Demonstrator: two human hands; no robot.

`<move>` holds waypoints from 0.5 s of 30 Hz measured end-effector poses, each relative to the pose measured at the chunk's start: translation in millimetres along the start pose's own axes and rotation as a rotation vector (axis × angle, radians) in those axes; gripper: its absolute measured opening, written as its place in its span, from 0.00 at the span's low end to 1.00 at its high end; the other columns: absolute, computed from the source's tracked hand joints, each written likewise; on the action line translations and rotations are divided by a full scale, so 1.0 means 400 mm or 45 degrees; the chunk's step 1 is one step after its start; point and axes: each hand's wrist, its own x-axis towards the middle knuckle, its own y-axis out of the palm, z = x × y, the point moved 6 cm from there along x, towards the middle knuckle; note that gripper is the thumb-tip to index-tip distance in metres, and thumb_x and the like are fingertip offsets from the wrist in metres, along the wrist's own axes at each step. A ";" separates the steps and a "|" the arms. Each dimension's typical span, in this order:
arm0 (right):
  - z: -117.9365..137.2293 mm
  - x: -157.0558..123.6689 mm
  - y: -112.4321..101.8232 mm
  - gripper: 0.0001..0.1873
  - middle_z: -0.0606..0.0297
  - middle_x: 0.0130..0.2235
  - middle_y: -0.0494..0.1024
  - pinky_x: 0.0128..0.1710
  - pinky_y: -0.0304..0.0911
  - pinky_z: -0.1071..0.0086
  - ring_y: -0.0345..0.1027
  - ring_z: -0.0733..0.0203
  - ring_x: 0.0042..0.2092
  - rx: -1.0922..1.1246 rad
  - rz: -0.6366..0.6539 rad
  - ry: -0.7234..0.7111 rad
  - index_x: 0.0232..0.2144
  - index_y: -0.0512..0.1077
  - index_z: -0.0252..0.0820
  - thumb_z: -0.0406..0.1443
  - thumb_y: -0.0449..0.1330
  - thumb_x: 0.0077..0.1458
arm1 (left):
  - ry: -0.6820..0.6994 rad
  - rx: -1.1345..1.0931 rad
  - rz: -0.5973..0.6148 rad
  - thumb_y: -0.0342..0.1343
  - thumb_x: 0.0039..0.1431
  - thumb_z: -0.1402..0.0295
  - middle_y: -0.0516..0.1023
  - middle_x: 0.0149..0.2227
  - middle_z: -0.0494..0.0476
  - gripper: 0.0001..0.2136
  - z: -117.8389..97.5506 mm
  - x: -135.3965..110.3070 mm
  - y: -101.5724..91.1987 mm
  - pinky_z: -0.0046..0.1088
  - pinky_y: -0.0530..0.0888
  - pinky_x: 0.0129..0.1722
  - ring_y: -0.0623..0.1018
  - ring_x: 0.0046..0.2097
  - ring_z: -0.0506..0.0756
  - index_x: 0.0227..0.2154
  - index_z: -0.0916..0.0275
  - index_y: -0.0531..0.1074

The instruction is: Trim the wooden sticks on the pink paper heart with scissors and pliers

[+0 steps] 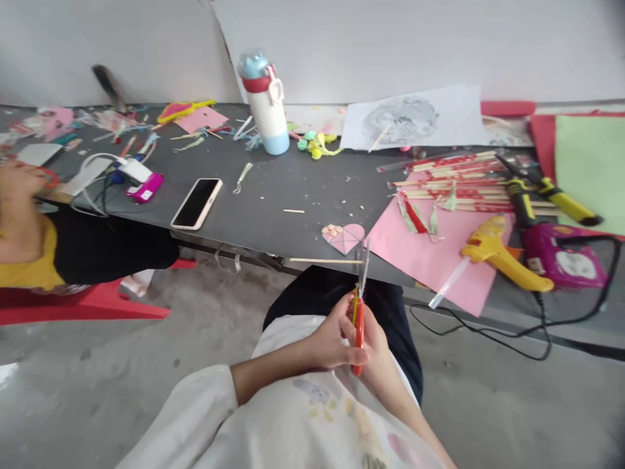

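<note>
In front of my lap, my left hand (326, 340) and my right hand (377, 339) are closed together round the red and yellow handles of a pair of scissors (359, 319). The scissors point away from me, with the slim metal blades slightly apart at the table's front edge. A thin wooden stick (325, 261) lies crosswise there, its right end meeting the blades; whether it sits between them I cannot tell. Just beyond is a pink paper heart (347, 238) with dark lines and a small pile of pale bits on its left lobe. My right fingers are partly hidden.
Right of the blades lie pink paper (439, 260), a yellow glue gun (505, 254), pliers (521, 198) and bundled red-wrapped sticks (459, 176). A bottle (268, 111) and phone (197, 204) stand left. Another person's arm (19, 208) is at far left. A cord (488, 332) hangs off the edge.
</note>
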 end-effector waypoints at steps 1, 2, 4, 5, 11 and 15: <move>-0.003 -0.005 0.002 0.11 0.66 0.31 0.73 0.29 0.61 0.68 0.67 0.59 0.31 0.004 0.017 0.016 0.37 0.65 0.44 0.43 0.57 0.56 | -0.004 -0.005 0.021 0.72 0.26 0.50 0.68 0.51 0.66 0.59 0.003 -0.003 0.003 0.41 0.66 0.55 0.70 0.52 0.62 0.62 0.64 0.51; -0.006 -0.009 0.004 0.10 0.68 0.30 0.73 0.28 0.61 0.69 0.67 0.60 0.29 0.004 0.031 0.030 0.36 0.64 0.44 0.43 0.57 0.56 | -0.022 -0.010 0.042 0.72 0.27 0.49 0.68 0.52 0.66 0.60 0.008 -0.007 0.004 0.41 0.66 0.55 0.71 0.51 0.62 0.63 0.64 0.48; -0.014 -0.016 0.004 0.10 0.70 0.27 0.71 0.26 0.59 0.70 0.66 0.61 0.27 -0.014 0.038 0.056 0.36 0.63 0.44 0.43 0.57 0.56 | -0.092 -0.024 0.059 0.72 0.28 0.49 0.66 0.54 0.67 0.62 0.026 -0.013 0.001 0.40 0.68 0.53 0.72 0.49 0.61 0.65 0.61 0.43; -0.018 -0.019 0.002 0.11 0.70 0.27 0.71 0.26 0.58 0.70 0.65 0.62 0.27 -0.035 0.033 0.065 0.36 0.63 0.44 0.43 0.57 0.57 | -0.128 -0.033 0.062 0.72 0.28 0.50 0.64 0.55 0.68 0.62 0.037 -0.016 -0.003 0.39 0.69 0.51 0.73 0.47 0.60 0.65 0.59 0.42; -0.032 -0.016 -0.004 0.13 0.68 0.29 0.71 0.27 0.57 0.69 0.64 0.61 0.28 -0.156 0.028 0.104 0.36 0.63 0.44 0.46 0.56 0.57 | -0.175 -0.024 0.089 0.71 0.33 0.51 0.66 0.53 0.64 0.57 0.073 -0.018 -0.020 0.32 0.72 0.40 0.74 0.38 0.53 0.64 0.54 0.44; -0.031 -0.007 -0.001 0.12 0.66 0.31 0.74 0.27 0.57 0.69 0.65 0.60 0.29 -0.149 0.035 0.103 0.36 0.63 0.44 0.45 0.56 0.56 | -0.114 -0.008 0.086 0.70 0.33 0.48 0.66 0.52 0.63 0.54 0.060 -0.008 -0.022 0.33 0.72 0.40 0.73 0.40 0.54 0.63 0.54 0.48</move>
